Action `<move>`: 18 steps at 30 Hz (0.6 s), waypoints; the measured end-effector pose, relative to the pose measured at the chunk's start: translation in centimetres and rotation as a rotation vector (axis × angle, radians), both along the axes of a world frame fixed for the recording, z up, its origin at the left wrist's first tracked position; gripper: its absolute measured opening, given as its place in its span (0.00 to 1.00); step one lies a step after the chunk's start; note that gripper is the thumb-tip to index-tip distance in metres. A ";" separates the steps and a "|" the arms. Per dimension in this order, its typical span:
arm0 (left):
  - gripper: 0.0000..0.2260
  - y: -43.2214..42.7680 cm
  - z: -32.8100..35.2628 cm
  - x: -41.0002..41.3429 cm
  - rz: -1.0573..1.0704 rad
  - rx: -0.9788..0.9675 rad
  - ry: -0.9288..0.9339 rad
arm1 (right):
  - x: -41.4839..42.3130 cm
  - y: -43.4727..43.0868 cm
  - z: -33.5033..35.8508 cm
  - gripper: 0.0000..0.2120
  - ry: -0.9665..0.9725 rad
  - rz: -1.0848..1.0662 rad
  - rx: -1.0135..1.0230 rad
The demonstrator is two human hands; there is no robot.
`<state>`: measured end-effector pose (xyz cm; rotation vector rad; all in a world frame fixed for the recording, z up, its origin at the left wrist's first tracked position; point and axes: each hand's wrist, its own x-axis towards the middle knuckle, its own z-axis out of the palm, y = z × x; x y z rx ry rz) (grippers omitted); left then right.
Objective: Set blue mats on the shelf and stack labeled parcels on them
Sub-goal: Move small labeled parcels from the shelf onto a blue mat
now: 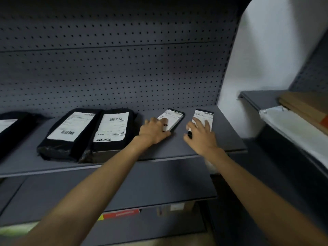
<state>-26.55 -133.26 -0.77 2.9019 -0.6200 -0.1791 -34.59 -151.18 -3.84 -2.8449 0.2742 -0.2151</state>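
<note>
Two small flat black parcels with white barcode labels lie on the grey shelf (229, 137) at its right end. My left hand (153, 129) rests on the left small parcel (174, 117), fingers over its near end. My right hand (201, 133) lies with spread fingers on the right small parcel (205, 116). Further left sit two bigger black labeled parcels side by side, one (69, 128) next to the other (113, 128), and a third (8, 126) is cut off at the left edge. No blue mat is visible.
A grey pegboard wall (115, 68) backs the shelf. Lower shelves (159, 183) sit below, with boxes (122, 213) underneath. To the right, another shelf holds a white bag (292, 128) and brown cardboard (305, 105). A white wall (266, 50) shows between.
</note>
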 end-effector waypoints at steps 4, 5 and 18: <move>0.27 0.7 2.1 -2.0 0.112 -0.109 -0.201 | 0.3 -0.8 2.0 0.15 -0.117 0.150 -0.056; 0.27 1.4 2.7 -2.6 0.139 -0.136 -0.263 | 0.5 -0.4 2.5 0.15 -0.140 0.196 -0.060; 0.26 19.3 4.6 -14.4 0.674 -0.152 -0.481 | 0.5 17.0 7.6 0.15 -0.379 0.741 0.027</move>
